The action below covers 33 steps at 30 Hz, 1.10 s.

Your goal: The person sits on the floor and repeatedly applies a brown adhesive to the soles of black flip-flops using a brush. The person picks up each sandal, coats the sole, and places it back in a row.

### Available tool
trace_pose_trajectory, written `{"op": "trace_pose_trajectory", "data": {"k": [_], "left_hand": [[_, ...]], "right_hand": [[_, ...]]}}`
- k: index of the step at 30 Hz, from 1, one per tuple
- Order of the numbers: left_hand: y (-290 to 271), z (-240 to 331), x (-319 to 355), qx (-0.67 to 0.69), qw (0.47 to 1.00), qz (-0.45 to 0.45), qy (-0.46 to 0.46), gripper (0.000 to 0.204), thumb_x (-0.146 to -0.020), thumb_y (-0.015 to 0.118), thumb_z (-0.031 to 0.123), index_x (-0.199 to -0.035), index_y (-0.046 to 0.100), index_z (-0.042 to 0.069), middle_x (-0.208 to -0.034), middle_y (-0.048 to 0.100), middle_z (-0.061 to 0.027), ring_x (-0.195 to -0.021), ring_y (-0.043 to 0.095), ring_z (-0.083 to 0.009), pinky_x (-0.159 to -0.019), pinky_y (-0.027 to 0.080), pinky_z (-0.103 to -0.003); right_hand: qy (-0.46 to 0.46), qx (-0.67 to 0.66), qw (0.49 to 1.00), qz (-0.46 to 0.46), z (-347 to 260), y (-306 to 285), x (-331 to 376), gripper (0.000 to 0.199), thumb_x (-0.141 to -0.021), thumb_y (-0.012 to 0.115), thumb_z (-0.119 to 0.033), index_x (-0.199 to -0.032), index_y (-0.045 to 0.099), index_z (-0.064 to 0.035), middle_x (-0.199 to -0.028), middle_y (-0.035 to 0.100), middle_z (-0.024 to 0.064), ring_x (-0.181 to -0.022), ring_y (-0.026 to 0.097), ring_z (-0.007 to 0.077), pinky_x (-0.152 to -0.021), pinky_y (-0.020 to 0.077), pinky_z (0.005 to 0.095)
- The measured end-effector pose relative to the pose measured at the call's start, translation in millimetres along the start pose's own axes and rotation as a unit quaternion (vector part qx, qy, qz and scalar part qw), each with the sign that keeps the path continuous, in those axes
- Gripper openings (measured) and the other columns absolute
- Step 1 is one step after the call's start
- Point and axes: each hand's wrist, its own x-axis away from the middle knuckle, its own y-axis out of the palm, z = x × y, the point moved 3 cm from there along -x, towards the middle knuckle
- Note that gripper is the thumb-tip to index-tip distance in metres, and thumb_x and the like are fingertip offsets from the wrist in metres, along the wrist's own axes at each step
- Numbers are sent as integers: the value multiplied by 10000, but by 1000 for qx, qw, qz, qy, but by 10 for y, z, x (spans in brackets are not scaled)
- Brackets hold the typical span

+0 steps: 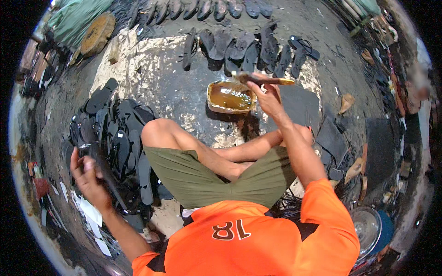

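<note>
The heap of dark sandals [122,149] spreads just beside the left grip [91,181], whose forearm slants outward from the lower edge with fingers bent — a dark sole [107,172] lies along them, though I cannot tell whether they clasp it. Beyond the right grip [267,94] stand rows of more sandals [244,46], and to its left, slightly nearer the body, sits a tub [225,109] of amber liquid [230,96]. The right forearm reaches up and inward, its grip clenched around a brush [276,81] — held nearly level, its blurred left end above the tub's far side.
</note>
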Motion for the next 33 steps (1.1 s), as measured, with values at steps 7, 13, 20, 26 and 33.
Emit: {"op": "trace_pose_trajectory", "data": {"k": [7, 13, 20, 26, 33], "left_hand": [[827, -361, 521, -290, 896, -309, 128, 520, -812, 765, 250, -1268, 627, 42, -1346, 543, -172, -1183, 530, -287, -994, 404, -397], [1142, -256, 579, -304, 864, -288, 278, 802, -752, 806, 352, -1409, 490, 19, -1502, 396, -210, -1393, 352, -367, -1126, 286, -457], [1556, -49, 674, 354, 869, -247, -241, 620, -957, 576, 464, -1339, 517, -20, -1100, 671, -128, -970, 656, -214, -914, 517, -360], [1921, 12, 1169, 549, 741, -271, -276, 503, -1007, 486, 467, -1330, 527, 84, -1290, 606, -78, -1158, 587, -220, -1026, 457, -377], [1704, 132, 933, 439, 847, -215, -211, 530, -986, 499, 518, -1282, 566, 84, -1238, 629, -80, -1128, 591, -234, -1009, 458, -391]], "right_hand": [[50, 259, 964, -10, 87, -1211, 65, 378, -861, 715, -388, -1075, 712, -77, -901, 691, 103, -846, 598, 270, -793, 449, 401], [153, -176, 949, 211, -406, -1450, -6, 354, -891, 733, -374, -935, 693, -25, -831, 667, 11, -731, 566, 83, -679, 463, 275], [192, -338, 919, 75, -1724, -303, 393, 296, -914, 723, -308, -1010, 683, -32, -839, 670, 4, -708, 565, 61, -646, 459, 251], [36, -203, 978, -21, -2024, 458, 739, 335, -907, 692, -186, -1179, 621, -4, -1080, 678, 181, -963, 664, 301, -845, 504, 374], [-8, -205, 970, -131, -2116, 475, 922, 256, -930, 643, -115, -1158, 627, -1, -1068, 667, 106, -997, 612, 209, -912, 469, 350]]}}
